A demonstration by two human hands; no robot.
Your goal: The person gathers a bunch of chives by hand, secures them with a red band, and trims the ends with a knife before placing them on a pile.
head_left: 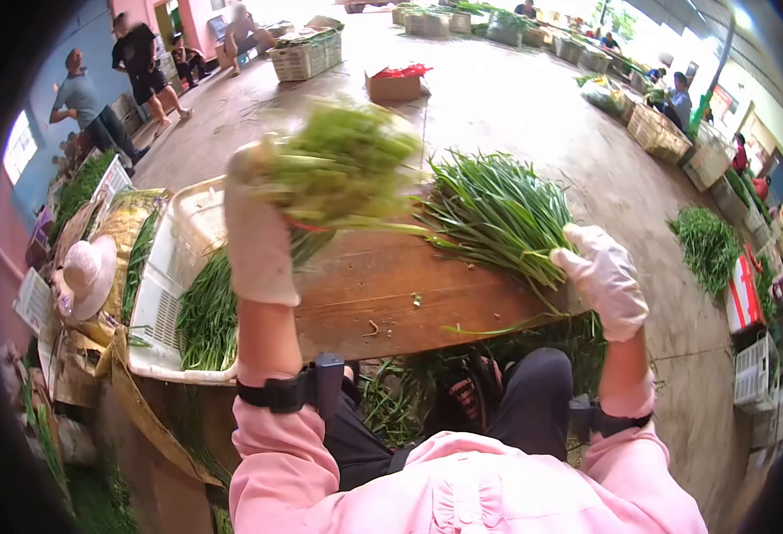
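Observation:
In the head view my left hand (pixel 262 231), in a white glove, is raised over the left side of a wooden table and closed on a bunch of leafy greens (pixel 347 160). Motion smears the bunch; a bit of red shows near its lower edge. At the table's right side, my right hand (pixel 607 280), also gloved, has its fingers curled at the near ends of a pile of long narrow-leaved greens (pixel 503 209), pinching some of them. The wooden table (pixel 382 294) carries the pile and a few plant scraps.
A white plastic crate (pixel 164 289) with long greens stands left of the table. Cut greens litter the floor below. Farther off are a cardboard box (pixel 396 86) with red items, a greens heap (pixel 707 245), several crates, and people along both sides.

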